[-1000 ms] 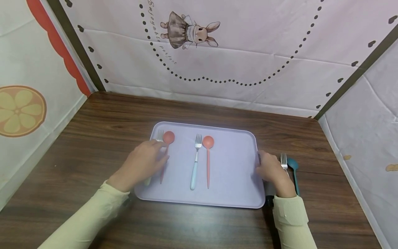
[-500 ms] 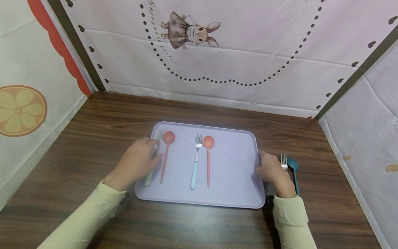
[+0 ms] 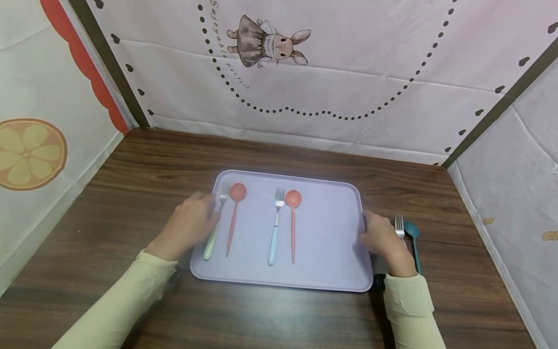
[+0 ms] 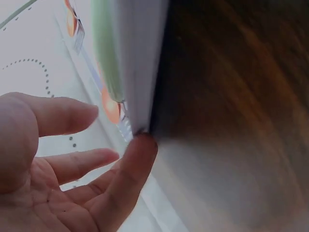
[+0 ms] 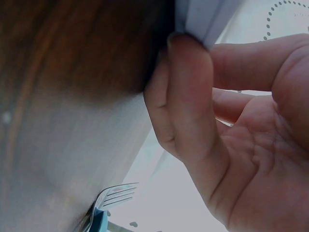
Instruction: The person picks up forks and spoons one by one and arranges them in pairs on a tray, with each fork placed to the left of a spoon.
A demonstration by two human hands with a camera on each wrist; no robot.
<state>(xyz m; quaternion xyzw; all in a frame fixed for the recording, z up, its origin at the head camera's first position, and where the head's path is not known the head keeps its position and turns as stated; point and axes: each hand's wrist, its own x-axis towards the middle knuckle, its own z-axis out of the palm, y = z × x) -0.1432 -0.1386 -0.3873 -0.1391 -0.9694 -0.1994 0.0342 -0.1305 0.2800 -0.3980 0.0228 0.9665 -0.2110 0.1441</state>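
Note:
A lilac tray (image 3: 329, 232) lies on the wooden table. On it, from left to right, are a green-handled fork (image 3: 209, 247), a coral spoon (image 3: 237, 192), a blue-handled fork (image 3: 273, 245) and another coral spoon (image 3: 293, 198). My left hand (image 3: 186, 224) is at the tray's left edge, beside the green-handled fork. In the left wrist view its thumb stands apart and one fingertip (image 4: 142, 147) touches the tray's side. My right hand (image 3: 383, 237) grips the tray's right edge, fingers (image 5: 190, 87) curled against the rim from below and the thumb on the other side.
Right of the tray, partly behind my right hand, lie a metal fork (image 3: 399, 224) and a teal spoon (image 3: 411, 229). A dark-handled item (image 3: 379, 281) sits by the tray's lower right corner. Printed cloth walls (image 3: 348, 58) border the wooden table (image 3: 270, 315).
My left hand has drawn back leftward from above the left fork and spoon to the tray's left edge, uncovering the green handle. My right hand has stayed on the right edge.

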